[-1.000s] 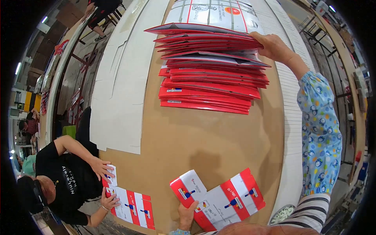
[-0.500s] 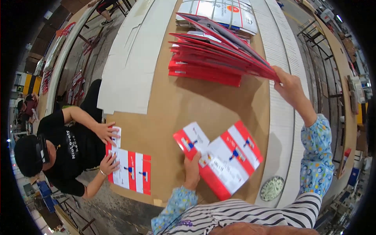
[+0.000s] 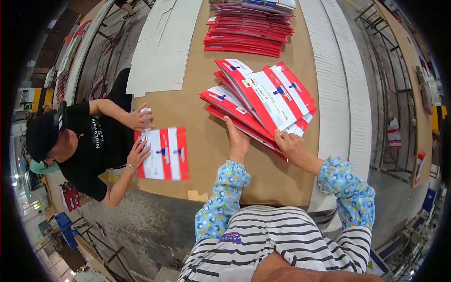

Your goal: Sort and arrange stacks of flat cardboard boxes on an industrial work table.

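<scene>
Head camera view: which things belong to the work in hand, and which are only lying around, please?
In the work, it seems:
- bundle of red-and-white cartons, gripped by the right hand
- left hand, at the bundle's near edge
- red stack beyond it

Apparently lying around:
- white cardboard sheet on the left
- ridged white cardboard on the right
</scene>
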Action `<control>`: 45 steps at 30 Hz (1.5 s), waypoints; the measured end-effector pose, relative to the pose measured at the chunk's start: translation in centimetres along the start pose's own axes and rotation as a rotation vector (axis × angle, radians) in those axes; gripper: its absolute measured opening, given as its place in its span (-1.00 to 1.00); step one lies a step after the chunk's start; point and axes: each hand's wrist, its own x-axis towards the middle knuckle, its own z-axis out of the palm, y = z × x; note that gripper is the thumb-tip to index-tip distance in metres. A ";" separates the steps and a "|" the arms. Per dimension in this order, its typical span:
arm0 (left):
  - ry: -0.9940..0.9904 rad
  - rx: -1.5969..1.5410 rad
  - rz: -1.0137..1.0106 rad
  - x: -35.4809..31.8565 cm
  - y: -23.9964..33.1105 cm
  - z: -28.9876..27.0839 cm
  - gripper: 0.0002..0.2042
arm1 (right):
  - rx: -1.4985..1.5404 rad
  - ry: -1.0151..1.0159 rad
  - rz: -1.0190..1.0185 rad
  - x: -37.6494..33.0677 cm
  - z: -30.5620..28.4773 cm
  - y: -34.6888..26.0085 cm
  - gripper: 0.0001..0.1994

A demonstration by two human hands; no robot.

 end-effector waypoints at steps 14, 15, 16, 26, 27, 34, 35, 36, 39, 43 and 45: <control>0.243 0.373 0.292 -6.4 2.0 -2.5 -0.58 | 0.398 -0.012 0.048 -3.5 -0.1 -7.6 -0.41; 0.234 0.376 0.293 -7.9 2.5 -1.7 -0.58 | 0.400 -0.010 0.050 -3.8 -0.5 -7.9 -0.41; 0.204 0.381 0.324 -8.8 2.8 -2.0 -0.58 | 0.499 0.001 0.005 -3.9 -0.5 -8.4 -0.40; 0.106 0.525 0.288 -12.4 3.4 -3.5 -0.64 | 1.248 0.206 0.656 3.2 2.1 -9.7 -0.20; 0.101 0.590 0.300 -12.6 3.3 -3.6 -0.64 | 1.095 0.191 0.598 3.8 2.8 -9.7 -0.18; 0.048 0.668 0.325 -12.5 3.1 -3.6 -0.64 | 1.040 -0.017 0.495 4.4 1.8 -7.6 -0.25; 0.045 0.666 0.324 -12.5 3.1 -3.4 -0.64 | 1.031 -0.009 0.440 4.0 2.2 -7.3 -0.32; 0.039 0.656 0.297 -12.5 3.2 -3.2 -0.64 | 0.960 -0.035 0.426 3.6 2.6 -7.1 -0.31; 0.031 0.637 0.290 -11.9 3.1 -3.3 -0.64 | 0.922 0.017 0.426 2.7 4.0 -7.7 -0.23; 0.145 0.565 0.321 -10.4 3.7 -3.5 -0.65 | 0.925 -0.173 0.501 2.8 1.7 -7.2 -0.20; 0.181 0.534 0.276 -9.2 4.2 -5.6 -0.65 | 0.909 -0.108 0.455 1.9 1.6 -7.4 -0.20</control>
